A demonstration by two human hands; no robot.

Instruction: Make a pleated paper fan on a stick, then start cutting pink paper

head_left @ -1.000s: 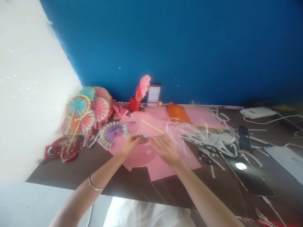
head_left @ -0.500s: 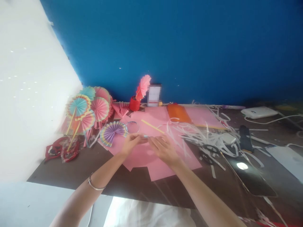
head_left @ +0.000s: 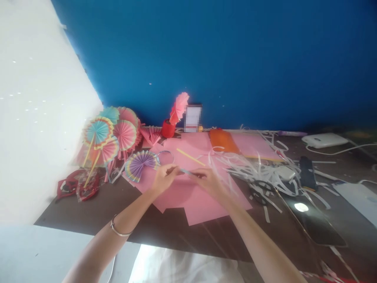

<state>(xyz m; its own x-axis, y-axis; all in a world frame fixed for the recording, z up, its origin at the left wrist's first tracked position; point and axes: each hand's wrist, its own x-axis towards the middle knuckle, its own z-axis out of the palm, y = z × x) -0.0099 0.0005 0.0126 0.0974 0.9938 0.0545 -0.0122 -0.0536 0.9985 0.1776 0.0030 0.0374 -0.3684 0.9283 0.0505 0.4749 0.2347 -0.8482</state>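
Between my two hands runs a thin, narrow blue-grey strip [head_left: 185,171], pinched at both ends; its material is hard to make out. My left hand [head_left: 165,179] closes on the left end, and my right hand [head_left: 209,181] on the right end. Both are held over overlapping pink paper sheets [head_left: 176,200]. Just left of my left hand lies a pleated purple paper fan [head_left: 141,163] with a striped rim. A clear ring [head_left: 165,157], apparently a tape roll, rests behind that hand. Beyond my fingers is a slim yellow stick [head_left: 191,157].
Finished paper fans [head_left: 98,133] stand at the left beside a red plastic-wrapped item [head_left: 86,186]. A red pot [head_left: 168,129] holds a pink fan. Tangled white paper strips [head_left: 250,167], a phone [head_left: 319,226] and a white device [head_left: 325,140] occupy the right side.
My right hand has turned, its fingers drawing from flat over the strip into a pinch at its right end. More of the strip now shows. My left hand stays nearly in place.
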